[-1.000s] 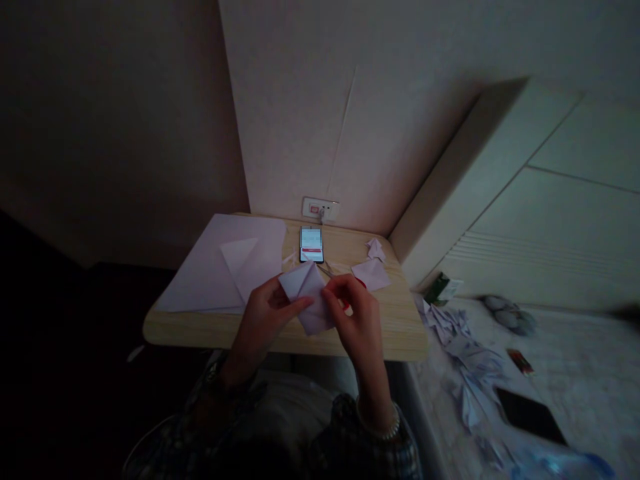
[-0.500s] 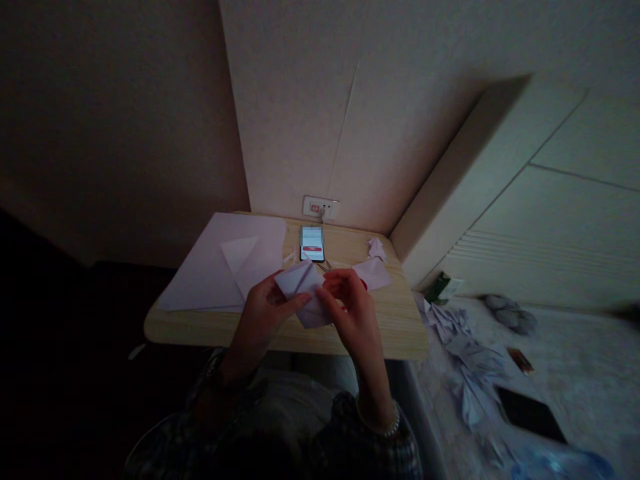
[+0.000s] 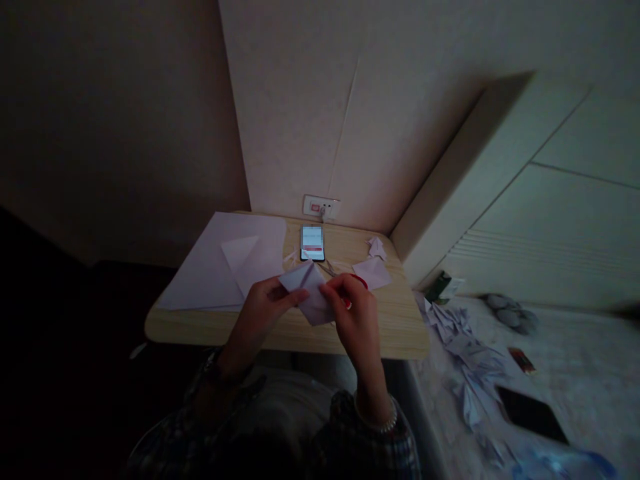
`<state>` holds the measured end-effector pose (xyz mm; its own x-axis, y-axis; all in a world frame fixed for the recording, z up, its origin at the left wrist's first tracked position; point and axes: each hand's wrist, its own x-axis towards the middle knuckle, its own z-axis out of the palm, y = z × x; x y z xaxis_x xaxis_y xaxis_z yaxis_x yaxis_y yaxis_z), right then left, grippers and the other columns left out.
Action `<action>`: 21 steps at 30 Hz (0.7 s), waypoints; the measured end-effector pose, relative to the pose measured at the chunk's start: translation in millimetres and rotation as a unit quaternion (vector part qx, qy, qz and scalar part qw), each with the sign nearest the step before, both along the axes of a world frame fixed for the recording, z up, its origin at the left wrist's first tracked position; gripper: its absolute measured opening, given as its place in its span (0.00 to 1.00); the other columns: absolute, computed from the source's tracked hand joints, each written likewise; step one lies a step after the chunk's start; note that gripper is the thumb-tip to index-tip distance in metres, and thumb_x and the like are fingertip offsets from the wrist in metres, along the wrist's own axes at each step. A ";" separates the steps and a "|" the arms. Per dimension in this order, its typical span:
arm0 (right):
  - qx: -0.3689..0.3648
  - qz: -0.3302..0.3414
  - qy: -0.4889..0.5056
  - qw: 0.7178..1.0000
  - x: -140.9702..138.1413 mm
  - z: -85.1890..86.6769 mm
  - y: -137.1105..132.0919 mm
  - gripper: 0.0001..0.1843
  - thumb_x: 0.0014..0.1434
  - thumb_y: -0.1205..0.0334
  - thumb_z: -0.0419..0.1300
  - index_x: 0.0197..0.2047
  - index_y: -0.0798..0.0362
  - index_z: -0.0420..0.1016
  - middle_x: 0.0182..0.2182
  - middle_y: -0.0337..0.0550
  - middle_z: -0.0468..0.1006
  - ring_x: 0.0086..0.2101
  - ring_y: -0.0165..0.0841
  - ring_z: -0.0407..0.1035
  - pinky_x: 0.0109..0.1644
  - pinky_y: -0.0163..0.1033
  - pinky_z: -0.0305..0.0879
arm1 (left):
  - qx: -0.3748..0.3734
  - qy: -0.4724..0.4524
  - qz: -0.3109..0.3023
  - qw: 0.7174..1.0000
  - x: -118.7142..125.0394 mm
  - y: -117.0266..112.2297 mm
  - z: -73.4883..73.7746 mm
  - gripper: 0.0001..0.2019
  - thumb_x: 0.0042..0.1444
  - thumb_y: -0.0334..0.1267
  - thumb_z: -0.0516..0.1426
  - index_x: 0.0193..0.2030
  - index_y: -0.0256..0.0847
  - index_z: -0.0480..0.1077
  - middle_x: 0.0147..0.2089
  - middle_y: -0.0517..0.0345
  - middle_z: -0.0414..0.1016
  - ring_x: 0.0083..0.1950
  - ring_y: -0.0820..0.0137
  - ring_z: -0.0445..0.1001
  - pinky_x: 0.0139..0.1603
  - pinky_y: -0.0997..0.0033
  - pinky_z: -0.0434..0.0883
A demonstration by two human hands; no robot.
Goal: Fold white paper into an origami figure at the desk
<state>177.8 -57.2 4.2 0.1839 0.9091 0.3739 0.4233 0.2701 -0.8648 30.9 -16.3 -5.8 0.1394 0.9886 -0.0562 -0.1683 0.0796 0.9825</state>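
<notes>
I hold a folded white paper piece (image 3: 309,293) above the near part of a small wooden table (image 3: 390,330). My left hand (image 3: 257,317) pinches its left side with thumb and fingers. My right hand (image 3: 353,313) grips its right edge, fingers curled round it. Behind the right hand a red object (image 3: 361,283) shows partly; I cannot make out what it is.
A lit phone (image 3: 312,243) lies at the table's back under a wall socket (image 3: 321,208). Large white sheets (image 3: 220,263) cover the left side; folded papers (image 3: 373,270) lie at right. On the bed at right lie paper scraps (image 3: 465,353), a dark phone (image 3: 531,413), a green box (image 3: 443,287).
Both hands shifted slightly while working the paper; the folded piece turned a little and my right hand closed in over its right edge.
</notes>
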 end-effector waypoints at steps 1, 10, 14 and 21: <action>0.000 0.001 0.000 1.000 -0.7 0.5 -0.1 0.11 0.62 0.63 0.59 0.27 0.51 0.70 0.23 0.35 0.73 0.26 0.30 0.66 0.30 0.35 0.58 | 0.001 0.006 0.001 1.000 -0.6 -0.3 -0.2 0.14 0.33 0.45 0.72 0.23 0.38 0.77 0.25 0.57 0.82 0.32 0.60 0.80 0.37 0.65 0.77; 0.006 0.015 -0.034 0.999 -1.0 0.5 0.0 0.11 0.62 0.65 0.59 0.27 0.50 0.69 0.24 0.36 0.72 0.27 0.31 0.66 0.31 0.36 0.59 | 0.001 -0.009 0.008 1.000 0.5 -1.1 3.7 0.19 0.32 0.47 0.73 0.29 0.37 0.77 0.30 0.55 0.83 0.35 0.60 0.79 0.38 0.65 0.76; -0.002 0.039 -0.049 0.998 -1.3 0.4 -0.5 0.10 0.62 0.66 0.59 0.28 0.50 0.69 0.26 0.37 0.73 0.29 0.32 0.67 0.33 0.36 0.60 | 0.003 -0.020 0.036 0.999 -0.8 -2.5 4.5 0.15 0.34 0.42 0.72 0.28 0.37 0.77 0.28 0.59 0.81 0.30 0.66 0.76 0.32 0.71 0.74; 0.001 0.060 -0.128 0.990 -0.7 0.7 -1.6 0.11 0.64 0.68 0.58 0.29 0.50 0.67 0.26 0.38 0.72 0.29 0.32 0.66 0.33 0.37 0.59 | 0.051 0.044 0.001 0.998 -10.3 4.7 0.9 0.13 0.37 0.39 0.70 0.30 0.37 0.78 0.28 0.60 0.79 0.29 0.68 0.74 0.31 0.73 0.72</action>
